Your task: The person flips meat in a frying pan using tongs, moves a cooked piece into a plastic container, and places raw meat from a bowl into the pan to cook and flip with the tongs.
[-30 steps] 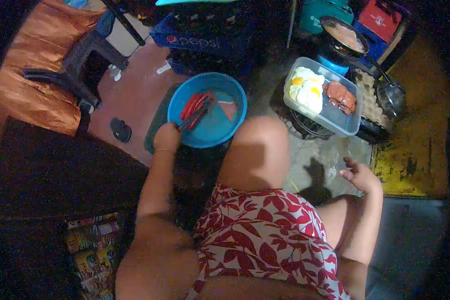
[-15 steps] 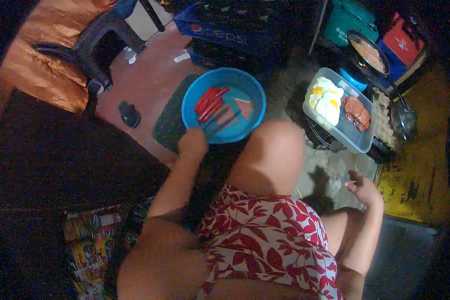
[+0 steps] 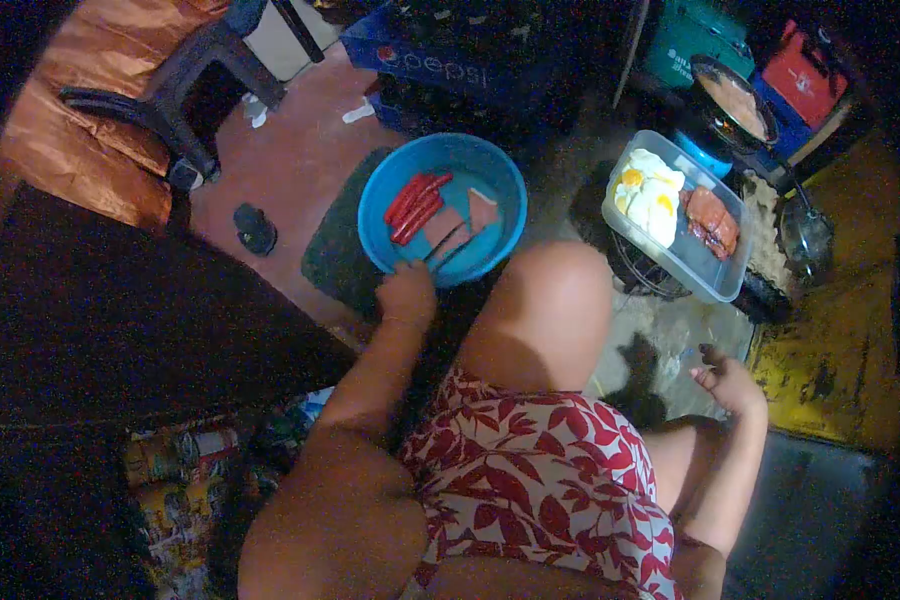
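My left hand (image 3: 407, 292) is closed around dark tongs (image 3: 452, 243) at the near rim of a blue basin (image 3: 507, 180). The tips of the tongs reach in among thin pink meat slices (image 3: 444, 228). Beside the slices lies a bunch of red hotdogs (image 3: 414, 207). My right hand (image 3: 730, 385) hangs over the floor to the right of my knee, its fingers loosely bent and apart, holding nothing. Ahead of it, a clear plastic container (image 3: 684, 252) holds fried eggs (image 3: 652, 198) and reddish cooked meat (image 3: 712, 222).
A frying pan (image 3: 708, 75) with pale meat sits at the back right, its handle pointing toward me. Another dark pan (image 3: 810, 245) is right of the container. Pepsi crates (image 3: 420, 65), a grey plastic stool (image 3: 185, 85) and a dark slipper (image 3: 257, 230) stand or lie farther off.
My left hand has moved slightly right, and the tongs, which were spread above the food, now reach down at the pink slices. My right hand stays in place.
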{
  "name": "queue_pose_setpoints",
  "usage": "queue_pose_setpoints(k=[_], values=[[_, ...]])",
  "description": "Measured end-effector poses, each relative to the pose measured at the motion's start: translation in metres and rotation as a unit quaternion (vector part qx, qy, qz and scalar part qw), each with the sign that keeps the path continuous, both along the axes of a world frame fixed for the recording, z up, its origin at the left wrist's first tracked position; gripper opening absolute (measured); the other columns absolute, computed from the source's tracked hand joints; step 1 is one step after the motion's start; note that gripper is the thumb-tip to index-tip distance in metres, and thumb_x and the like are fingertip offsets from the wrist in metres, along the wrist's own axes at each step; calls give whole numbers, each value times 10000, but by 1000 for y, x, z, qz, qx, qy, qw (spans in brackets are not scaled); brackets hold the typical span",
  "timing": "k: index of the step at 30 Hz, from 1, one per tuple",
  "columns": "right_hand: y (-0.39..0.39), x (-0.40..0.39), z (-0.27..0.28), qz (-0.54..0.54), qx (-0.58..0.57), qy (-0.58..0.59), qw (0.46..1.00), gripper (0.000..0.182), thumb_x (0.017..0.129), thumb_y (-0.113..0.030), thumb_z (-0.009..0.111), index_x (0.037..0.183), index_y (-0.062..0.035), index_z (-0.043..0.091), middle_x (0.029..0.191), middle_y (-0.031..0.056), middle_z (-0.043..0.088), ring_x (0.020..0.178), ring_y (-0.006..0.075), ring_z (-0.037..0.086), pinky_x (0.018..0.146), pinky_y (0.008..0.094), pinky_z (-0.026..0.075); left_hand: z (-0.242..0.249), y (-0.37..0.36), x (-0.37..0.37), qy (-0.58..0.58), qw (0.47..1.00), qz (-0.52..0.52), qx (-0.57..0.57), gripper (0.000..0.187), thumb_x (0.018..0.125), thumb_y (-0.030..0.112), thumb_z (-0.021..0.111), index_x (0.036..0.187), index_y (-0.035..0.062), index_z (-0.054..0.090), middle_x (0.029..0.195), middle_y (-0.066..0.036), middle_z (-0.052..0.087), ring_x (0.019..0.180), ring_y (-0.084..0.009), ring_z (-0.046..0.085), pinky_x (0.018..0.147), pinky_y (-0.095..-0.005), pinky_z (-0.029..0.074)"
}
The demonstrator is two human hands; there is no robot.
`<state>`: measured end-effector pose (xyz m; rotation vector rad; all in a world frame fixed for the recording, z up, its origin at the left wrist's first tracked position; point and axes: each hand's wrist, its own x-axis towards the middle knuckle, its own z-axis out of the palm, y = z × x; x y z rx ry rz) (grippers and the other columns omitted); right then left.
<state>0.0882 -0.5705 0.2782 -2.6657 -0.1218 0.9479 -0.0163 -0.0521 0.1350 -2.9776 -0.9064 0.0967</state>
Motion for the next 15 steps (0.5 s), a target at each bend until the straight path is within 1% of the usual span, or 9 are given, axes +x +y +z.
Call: queue_pose_setpoints(k=[1,2,4,5,6,8,10,13,15], values=[[-3,0,-3,-7,8,10,1000,636,904,-247,701,1422,11,437,1299,236,592,1123,272,627,935,338,482,0,2,-1,3,1000,-1,0,198,937,182,486,1021,75,631,1013,-158,653,851,-378,699,686,-517,569],[-8,1,-8,-8,8,13,1000,636,904,-247,701,1422,11,437,1299,236,592,1123,272,627,935,338,482,0,4,-2,9,1000,6,-7,202,940,181,477,1028,72,623,1005,-168,652,848,-385,697,688,-521,566],[-11,1,-13,12,44,-15,999,641,908,-244,697,1425,23,427,1298,238,592,1137,279,621,945,338,477,-3,10,-4,17,1000,12,-13,206,942,180,468,1034,68,615,997,-179,651,844,-392,695,690,-526,564],[-12,1,-13,11,43,-14,999,641,908,-244,697,1425,23,427,1298,238,592,1137,279,621,945,338,477,-9,15,-6,8,1000,13,-25,211,942,179,461,1034,66,613,993,-189,647,840,-399,693,690,-530,561],[0,1,-2,4,25,-3,1000,640,909,-240,695,1425,26,425,1302,239,589,1153,281,612,951,337,475,-12,19,-7,-2,999,15,-36,217,942,179,454,1035,63,611,989,-199,643,837,-406,691,690,-535,558],[6,1,3,-4,6,8,1000,639,911,-237,693,1425,30,423,1305,240,585,1169,284,603,957,337,472,-5,21,-7,6,999,12,-37,223,941,180,449,1037,61,612,996,-197,643,835,-408,691,686,-537,556],[6,1,1,-15,46,10,999,648,905,-243,702,1428,18,424,1314,243,578,1190,290,588,966,341,468,-2,22,-6,13,999,9,-37,229,940,181,445,1038,58,612,1002,-195,642,833,-409,690,682,-540,554],[7,2,1,-15,43,14,999,642,904,-240,702,1426,13,428,1320,241,573,1191,294,586,971,346,466,4,20,-5,-7,999,12,-28,232,936,184,453,1036,53,616,1033,-195,641,851,-409,689,693,-542,554],[4,3,-2,-14,55,12,998,640,903,-240,703,1425,11,429,1321,241,572,1189,294,587,970,349,468,13,15,-2,12,999,24,-39,232,932,178,462,1052,56,620,1050,-184,640,884,-407,686,719,-539,552]])
